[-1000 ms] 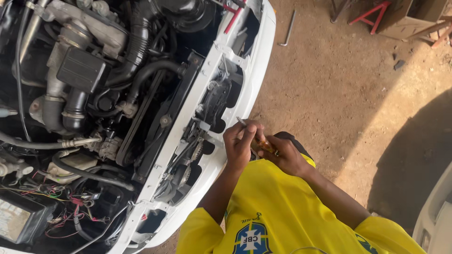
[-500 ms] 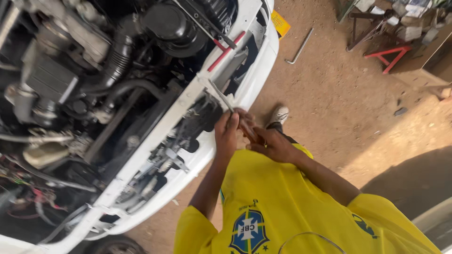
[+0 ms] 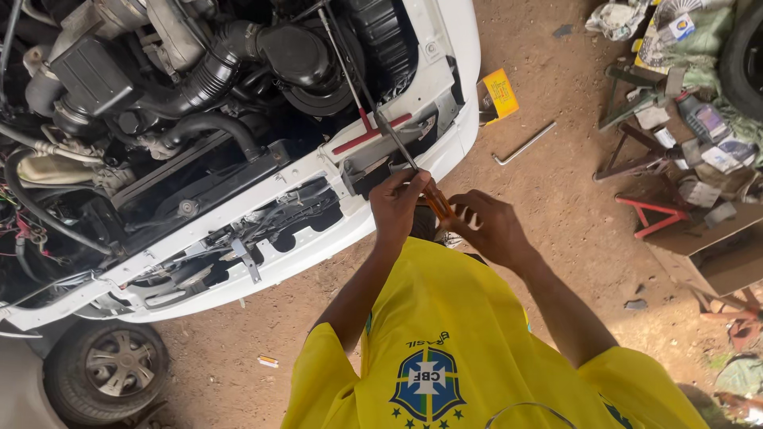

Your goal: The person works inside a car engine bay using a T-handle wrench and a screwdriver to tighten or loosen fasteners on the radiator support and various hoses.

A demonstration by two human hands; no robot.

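Gripping a long orange-handled steel screwdriver [image 3: 413, 171], the left hand [image 3: 397, 208] pinched its shaft and the right hand [image 3: 489, 229] clasped the handle, tip set at the white car's front panel [image 3: 318, 171]; bumper off, work apparently midway.

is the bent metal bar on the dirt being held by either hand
No, the L-shaped grey metal bar lies alone on the dirt, apart from both hands, which hold an orange-handled screwdriver.

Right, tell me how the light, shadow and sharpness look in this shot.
Head view: even, warm daylight on the dirt ground; a soft shadow in the lower right corner; the engine bay dark in its recesses; no strong glare on the white bumper; hands and orange-handled screwdriver fairly sharp; slight wide-angle bending at the edges.
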